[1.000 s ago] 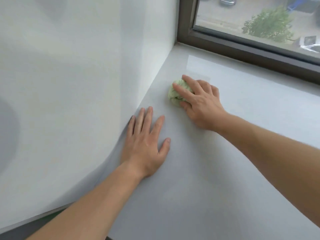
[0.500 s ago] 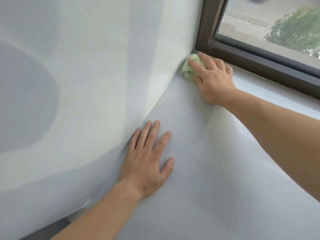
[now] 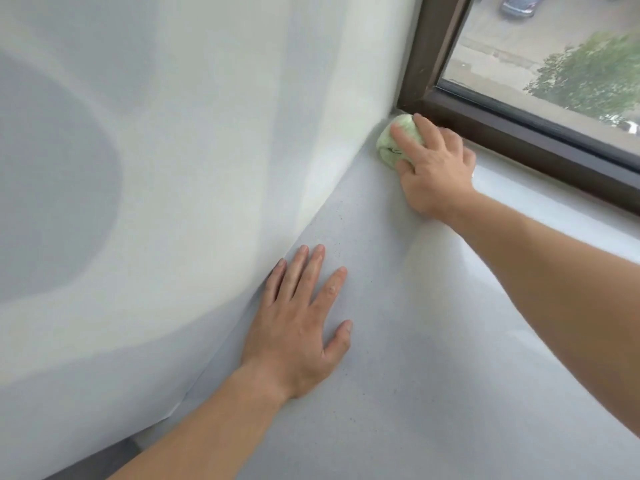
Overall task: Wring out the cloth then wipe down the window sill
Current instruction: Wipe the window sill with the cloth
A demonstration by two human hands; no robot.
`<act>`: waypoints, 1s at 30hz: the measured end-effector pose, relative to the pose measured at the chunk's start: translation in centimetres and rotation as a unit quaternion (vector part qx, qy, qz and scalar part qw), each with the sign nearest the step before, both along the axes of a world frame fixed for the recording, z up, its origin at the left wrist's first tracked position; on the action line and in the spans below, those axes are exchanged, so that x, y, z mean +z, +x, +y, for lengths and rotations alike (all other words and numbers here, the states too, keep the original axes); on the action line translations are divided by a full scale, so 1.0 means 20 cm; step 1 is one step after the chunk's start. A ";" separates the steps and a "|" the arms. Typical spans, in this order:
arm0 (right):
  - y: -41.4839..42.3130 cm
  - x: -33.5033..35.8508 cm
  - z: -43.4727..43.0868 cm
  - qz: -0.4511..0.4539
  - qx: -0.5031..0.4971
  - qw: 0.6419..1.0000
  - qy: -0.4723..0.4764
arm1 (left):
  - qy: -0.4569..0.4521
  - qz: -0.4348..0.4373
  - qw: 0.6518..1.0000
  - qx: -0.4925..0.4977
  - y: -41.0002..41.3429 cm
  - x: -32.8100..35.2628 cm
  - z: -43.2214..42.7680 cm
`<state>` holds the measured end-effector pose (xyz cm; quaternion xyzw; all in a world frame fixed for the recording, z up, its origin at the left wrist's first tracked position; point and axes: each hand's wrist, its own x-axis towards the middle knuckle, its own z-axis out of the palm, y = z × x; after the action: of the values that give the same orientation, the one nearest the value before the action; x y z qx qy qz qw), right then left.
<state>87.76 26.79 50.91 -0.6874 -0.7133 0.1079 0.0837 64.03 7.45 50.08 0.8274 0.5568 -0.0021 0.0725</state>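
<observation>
A bunched pale green cloth is pressed into the far left corner of the light grey window sill, where the side wall meets the window frame. My right hand lies on top of the cloth with its fingers curled over it, and most of the cloth is hidden beneath them. My left hand rests flat on the sill nearer to me, fingers spread, its edge against the wall.
A white wall rises along the left side of the sill. A dark brown window frame runs along the back, with glass above it showing a street, a car and a tree.
My right hand has pushed the cloth from the middle of the sill back into the far corner by the frame. My left hand has stayed flat in the same place.
</observation>
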 end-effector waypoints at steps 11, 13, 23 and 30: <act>0.21 -0.02 -0.21 -0.010 -0.001 1.000 0.021 | 0.004 -0.006 1.000 0.002 -0.01 -0.01 -0.01; 0.19 -0.01 -0.20 -0.001 -0.079 0.997 0.015 | 0.005 -0.007 1.000 0.004 0.00 -0.01 -0.01; 0.11 0.00 -0.56 0.007 -0.018 1.000 0.008 | 0.002 -0.038 0.999 0.023 0.00 0.01 -0.03; -0.31 -0.03 -1.07 0.003 0.126 0.992 0.027 | 0.071 -0.129 0.981 0.128 -0.07 0.06 -0.30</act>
<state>81.52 5.47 50.36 -0.5892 -0.7966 0.1007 0.0904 62.63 1.49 51.19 0.7454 0.6431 0.1538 0.0842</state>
